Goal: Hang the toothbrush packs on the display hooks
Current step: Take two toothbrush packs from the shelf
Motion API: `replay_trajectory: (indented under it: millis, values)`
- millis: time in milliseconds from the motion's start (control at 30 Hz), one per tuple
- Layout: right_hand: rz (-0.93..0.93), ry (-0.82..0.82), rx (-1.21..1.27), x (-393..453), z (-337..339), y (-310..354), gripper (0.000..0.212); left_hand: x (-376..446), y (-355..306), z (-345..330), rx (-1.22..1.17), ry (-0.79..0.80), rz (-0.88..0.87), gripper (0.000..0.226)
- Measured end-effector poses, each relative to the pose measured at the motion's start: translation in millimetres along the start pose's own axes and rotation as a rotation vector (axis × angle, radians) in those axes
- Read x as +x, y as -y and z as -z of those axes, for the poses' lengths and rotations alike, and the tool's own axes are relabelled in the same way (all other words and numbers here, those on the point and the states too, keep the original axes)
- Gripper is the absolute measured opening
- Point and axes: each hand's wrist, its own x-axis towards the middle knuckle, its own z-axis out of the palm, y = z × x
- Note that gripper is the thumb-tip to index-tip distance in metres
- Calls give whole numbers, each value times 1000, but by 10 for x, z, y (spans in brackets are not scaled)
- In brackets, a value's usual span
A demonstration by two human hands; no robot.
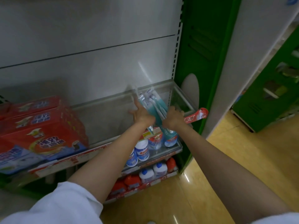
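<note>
Right grip [172,114] around toothbrush packs [152,105], left hand [140,113] alongside.

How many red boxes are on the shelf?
2 red boxes: a front box on the shelf's left and a back box behind it. More may hide off-frame.

A pale grey back panel [90,46] fills the view from 9 to 12 o'clock, crossed by 1 dark seam. At 1 o'clock stands a green upright [202,46] with a slotted white strip. Glossy yellow floor [226,159] spreads toward 4 o'clock, catching light. Another green fixture [275,101] sits at 3 o'clock.
</note>
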Motion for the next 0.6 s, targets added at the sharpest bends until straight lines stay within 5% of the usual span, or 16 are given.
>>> replay_trajectory:
  millis: [267,433,600]
  values:
    - [49,-68,483,-361,232,-396,49,-501,-272,-79,-134,-48,-376,46]
    - [167,-221,608,-696,650,-648,50,-950,-476,-179,-285,-82,-660,66]
    - [183,-304,671,-1000,1203,-957,51,-1340,-865,-346,-238,-99,-884,60]
